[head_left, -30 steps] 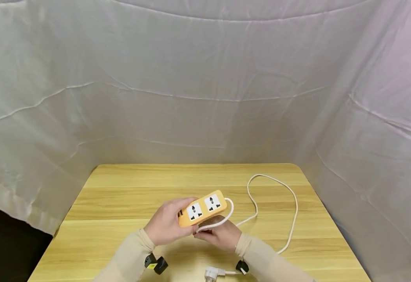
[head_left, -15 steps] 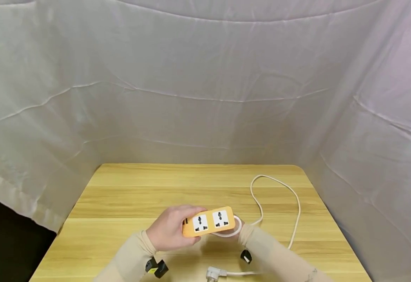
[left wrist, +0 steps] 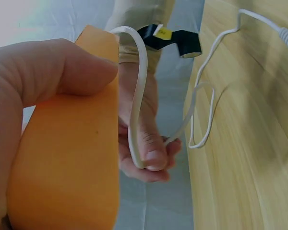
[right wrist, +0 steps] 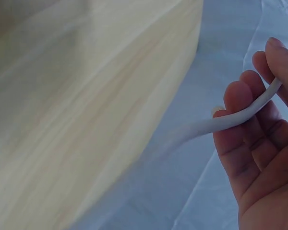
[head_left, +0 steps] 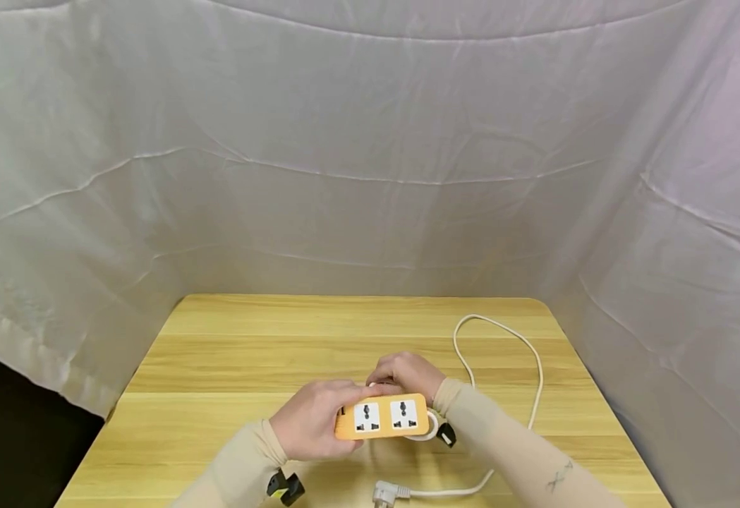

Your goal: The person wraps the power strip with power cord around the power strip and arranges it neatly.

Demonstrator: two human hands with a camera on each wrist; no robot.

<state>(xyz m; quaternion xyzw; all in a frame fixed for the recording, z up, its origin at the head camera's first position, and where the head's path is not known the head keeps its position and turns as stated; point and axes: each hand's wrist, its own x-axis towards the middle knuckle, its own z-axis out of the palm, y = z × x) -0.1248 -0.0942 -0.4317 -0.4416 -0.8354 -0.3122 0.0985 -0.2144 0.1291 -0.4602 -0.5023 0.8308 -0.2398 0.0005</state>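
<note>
An orange power strip with two white sockets is gripped at its left end by my left hand, held above the table. In the left wrist view, the thumb lies across the strip's orange side. A white cord leaves its far end and curves down to my right hand. Behind the strip in the head view, my right hand pinches that cord between thumb and fingers. The right wrist view has the cord crossing the curled fingers of this hand.
The cord's white plug lies at the table's front edge. A long loop of cord is spread over the right side of the wooden table. Grey curtains hang around the back and sides.
My left hand has lowered the power strip, turned it nearly level and shifted it slightly right. My right hand has gone from below the strip to behind it, drawing the cord along.
</note>
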